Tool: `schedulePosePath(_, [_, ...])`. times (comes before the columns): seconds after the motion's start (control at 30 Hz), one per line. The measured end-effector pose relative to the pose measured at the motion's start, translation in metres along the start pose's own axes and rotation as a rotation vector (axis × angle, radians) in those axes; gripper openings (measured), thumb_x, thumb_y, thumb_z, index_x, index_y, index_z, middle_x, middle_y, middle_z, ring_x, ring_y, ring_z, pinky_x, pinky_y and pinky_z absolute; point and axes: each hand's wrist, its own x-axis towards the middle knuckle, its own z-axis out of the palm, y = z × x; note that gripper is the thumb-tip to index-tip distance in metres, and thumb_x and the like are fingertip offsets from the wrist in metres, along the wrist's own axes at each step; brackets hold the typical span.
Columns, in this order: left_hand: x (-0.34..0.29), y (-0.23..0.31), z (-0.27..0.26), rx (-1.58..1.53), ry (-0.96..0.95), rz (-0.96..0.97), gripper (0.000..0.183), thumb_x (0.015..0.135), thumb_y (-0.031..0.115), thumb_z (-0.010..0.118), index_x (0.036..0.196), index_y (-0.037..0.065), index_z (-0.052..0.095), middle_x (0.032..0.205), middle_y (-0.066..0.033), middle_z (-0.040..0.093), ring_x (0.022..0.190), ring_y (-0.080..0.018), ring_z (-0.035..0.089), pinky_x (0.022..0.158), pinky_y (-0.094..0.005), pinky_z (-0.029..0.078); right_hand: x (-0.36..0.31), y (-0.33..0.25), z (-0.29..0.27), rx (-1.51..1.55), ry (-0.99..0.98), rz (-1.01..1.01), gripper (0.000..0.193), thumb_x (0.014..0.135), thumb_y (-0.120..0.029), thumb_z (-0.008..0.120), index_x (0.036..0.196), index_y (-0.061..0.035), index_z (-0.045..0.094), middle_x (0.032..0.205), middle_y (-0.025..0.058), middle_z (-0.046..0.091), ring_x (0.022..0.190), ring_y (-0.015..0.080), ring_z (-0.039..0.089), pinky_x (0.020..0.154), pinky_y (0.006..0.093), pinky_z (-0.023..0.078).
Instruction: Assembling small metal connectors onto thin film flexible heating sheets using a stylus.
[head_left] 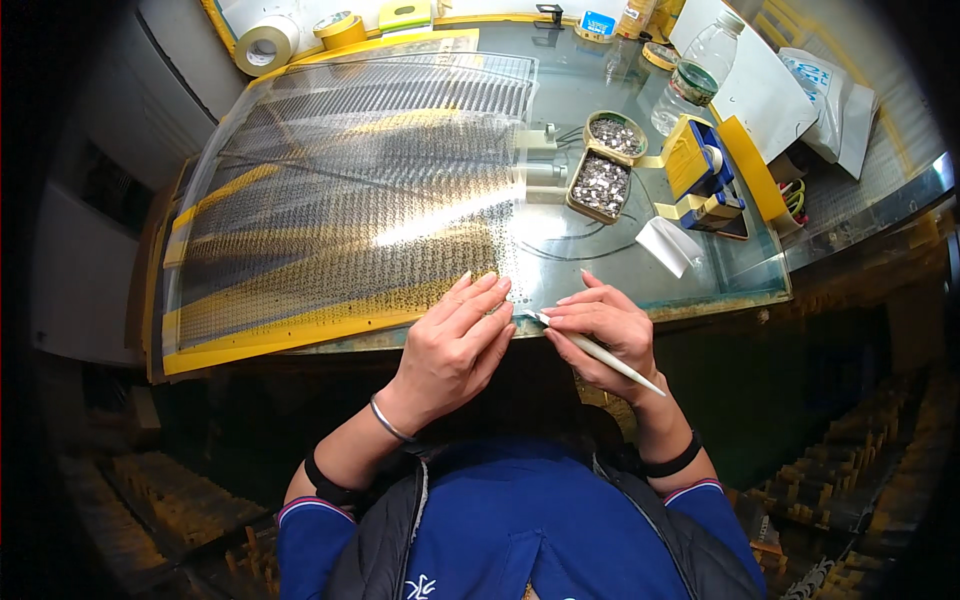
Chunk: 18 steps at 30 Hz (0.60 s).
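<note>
A large clear sheet with rows of small dark dots [340, 230] lies over the left of the glass-topped table [560, 265]. My left hand [460, 335] rests on the sheet's near right corner, its fingers stretched out and lying close together. Just to its right, my right hand [610, 335] is closed around a slim white pen-like tool with a tapered handle [625, 370]. The handle slants back toward me, and the working end points at the table edge beside my left fingertips. That tip is too small to make out its kind.
Two small containers of silvery bits [602, 185] stand beyond my hands. Right of them are a blue and yellow tape dispenser [700, 165], a folded white paper [668, 247] and a clear plastic bottle [700, 75]. Tape rolls [268, 46] stand at the back left. Yellow sheeting [260, 348] borders the dotted sheet.
</note>
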Motion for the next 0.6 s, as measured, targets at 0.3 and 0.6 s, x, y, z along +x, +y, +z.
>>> schedulePosePath(0.3, [0.003,0.001,0.001,0.001,0.012,-0.002,0.017,0.081,0.004,0.069,0.098,0.0,0.067,0.116,-0.0173,0.066,0.114,-0.0338,0.062,0.101,-0.0468,0.047,-0.006,-0.001,0.01,-0.128,0.069,-0.109,0.019,0.069,-0.003,0.079,0.085,-0.0093,0.07,0.088,0.0031,0.073,0.081,0.0215,0.068,0.094,0.049,0.051])
schedulePosePath(0.6, [0.007,0.0,0.001,-0.046,0.017,-0.012,0.014,0.078,0.003,0.069,0.091,0.0,0.067,0.112,-0.0169,0.067,0.11,-0.0338,0.064,0.1,-0.0452,0.048,-0.011,-0.007,0.021,-0.241,0.163,-0.135,0.018,0.069,-0.003,0.077,0.084,-0.0097,0.069,0.085,0.0025,0.071,0.08,0.0212,0.068,0.092,0.0498,0.051])
